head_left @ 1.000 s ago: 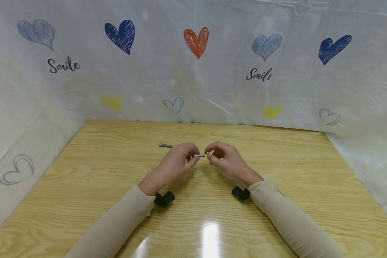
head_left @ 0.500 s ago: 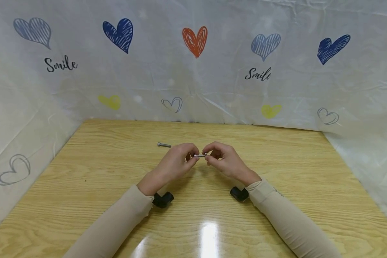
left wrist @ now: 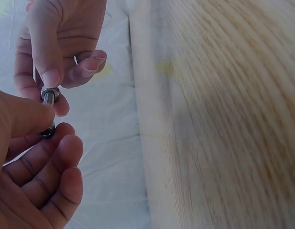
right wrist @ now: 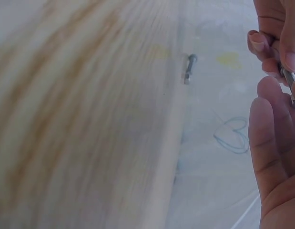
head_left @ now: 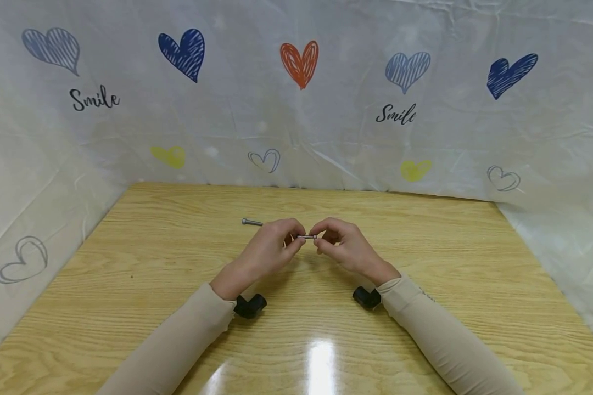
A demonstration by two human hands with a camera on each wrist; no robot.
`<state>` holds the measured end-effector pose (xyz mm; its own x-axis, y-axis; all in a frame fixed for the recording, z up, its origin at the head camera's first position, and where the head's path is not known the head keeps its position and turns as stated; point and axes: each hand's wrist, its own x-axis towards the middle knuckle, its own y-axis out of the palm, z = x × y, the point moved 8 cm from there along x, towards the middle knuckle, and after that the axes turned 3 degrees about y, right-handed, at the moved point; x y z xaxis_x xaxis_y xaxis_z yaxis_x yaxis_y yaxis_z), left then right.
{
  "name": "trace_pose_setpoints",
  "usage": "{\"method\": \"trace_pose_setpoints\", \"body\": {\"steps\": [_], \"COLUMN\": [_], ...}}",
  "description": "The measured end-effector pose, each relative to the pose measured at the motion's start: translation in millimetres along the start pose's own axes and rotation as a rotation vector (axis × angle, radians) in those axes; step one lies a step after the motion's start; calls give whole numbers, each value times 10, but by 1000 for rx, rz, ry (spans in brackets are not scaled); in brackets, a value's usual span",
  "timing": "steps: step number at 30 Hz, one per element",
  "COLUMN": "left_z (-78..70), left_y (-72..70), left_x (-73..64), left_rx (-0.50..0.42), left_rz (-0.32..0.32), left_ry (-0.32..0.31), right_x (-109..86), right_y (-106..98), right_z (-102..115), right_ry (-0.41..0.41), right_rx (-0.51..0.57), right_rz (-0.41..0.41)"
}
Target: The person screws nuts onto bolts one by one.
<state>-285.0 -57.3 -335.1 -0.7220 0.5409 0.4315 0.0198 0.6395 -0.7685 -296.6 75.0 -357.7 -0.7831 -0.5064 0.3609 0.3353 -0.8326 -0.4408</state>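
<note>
The left hand (head_left: 269, 249) pinches a bolt (left wrist: 49, 100); the right hand (head_left: 348, 248) pinches a nut (left wrist: 55, 92) at its tip, between the hands. Threading seems barely begun, most thread left bare. Two bolts show; the second bolt (head_left: 253, 222) lies beyond the left hand, any nut there unclear.

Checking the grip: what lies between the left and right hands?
In the left wrist view, a bolt with a nut at its threaded end spans from left hand to right hand.
</note>
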Motion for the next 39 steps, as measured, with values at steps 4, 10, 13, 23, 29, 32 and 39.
{"method": "trace_pose_setpoints", "body": {"steps": [4, 10, 13, 23, 29, 32, 39], "left_z": [-3, -36, -54, -77, -59, -51, -57], "left_y": [-4, -24, -29, -28, -30, -35, -45], "left_x": [0, 3, 4, -1, -8, -9, -3], "left_rx": [1, 6, 5, 14, 8, 5, 18], "left_rz": [-6, -24, -28, -45, -37, -37, -45], "left_ry": [9, 51, 70, 105, 79, 66, 64], "right_x": [4, 6, 2, -28, -33, -27, -15], "right_y": [0, -6, -2, 5, 9, 4, 5], "right_z": [-1, -13, -7, 301, 317, 324, 189], "right_ry": [4, 42, 65, 95, 129, 110, 92], "right_rx": [6, 4, 3, 8, -13, -43, -47], "right_rz": [1, -3, 1, 31, 37, 24, 5]}}
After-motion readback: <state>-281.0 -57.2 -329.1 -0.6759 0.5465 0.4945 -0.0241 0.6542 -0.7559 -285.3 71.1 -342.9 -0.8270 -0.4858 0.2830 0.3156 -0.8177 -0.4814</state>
